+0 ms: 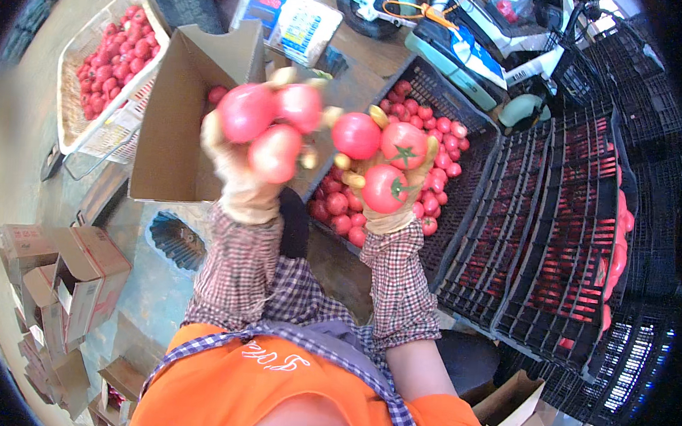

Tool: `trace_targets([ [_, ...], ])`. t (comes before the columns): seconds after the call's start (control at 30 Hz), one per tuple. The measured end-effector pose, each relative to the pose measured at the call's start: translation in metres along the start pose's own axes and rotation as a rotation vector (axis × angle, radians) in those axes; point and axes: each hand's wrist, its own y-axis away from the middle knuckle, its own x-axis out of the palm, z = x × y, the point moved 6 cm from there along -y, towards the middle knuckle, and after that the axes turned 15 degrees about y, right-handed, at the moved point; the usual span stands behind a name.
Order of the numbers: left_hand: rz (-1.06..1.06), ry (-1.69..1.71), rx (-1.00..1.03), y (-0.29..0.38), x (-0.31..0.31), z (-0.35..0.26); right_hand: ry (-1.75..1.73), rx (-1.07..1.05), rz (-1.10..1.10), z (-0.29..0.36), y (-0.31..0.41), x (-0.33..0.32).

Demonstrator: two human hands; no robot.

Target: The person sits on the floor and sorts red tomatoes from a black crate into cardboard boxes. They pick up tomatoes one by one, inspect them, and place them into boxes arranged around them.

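Note:
My left hand [250,166], in a pale work glove, holds three tomatoes [246,113] in front of the open cardboard box [172,144]; it is slightly blurred. Three more tomatoes [356,135] rest in my right hand [387,175], gloved too, two of them with green calyxes showing. Beneath the right hand stands a black plastic crate [477,180] part filled with tomatoes [337,203]. Inside the cardboard box at least one tomato [217,94] shows; the rest of its inside is partly hidden by my left hand.
A white plastic basket [69,108] of red fruit stands at the left. A digital scale [288,22] is beyond the box, near an electric scooter [456,56]. More black crates [556,238] with tomatoes stand at the right. Cardboard boxes [88,274] lie at lower left.

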Motion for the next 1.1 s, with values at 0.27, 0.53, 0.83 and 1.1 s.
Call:
trace_targets([
  [0.27, -0.722, -0.47, 0.446, 0.086, -0.092, -0.147, 0.268, 0.266, -0.148, -0.137, -0.095, 0.053],
  [0.53, -0.869, -0.335, 0.141, 0.099, -0.142, -0.143, 0.692, 0.487, -0.252, -0.175, -0.056, 0.037],
  [0.83, -0.292, -0.647, 0.209, 0.031, -0.006, -0.06, 1.94, 0.442, -0.662, 0.052, 0.1, -0.174],
  [1.1, -0.397, -0.655, -0.363, -0.006, -0.066, 0.104, 2.272, 1.192, -0.555, 0.002, 0.212, -0.272],
])
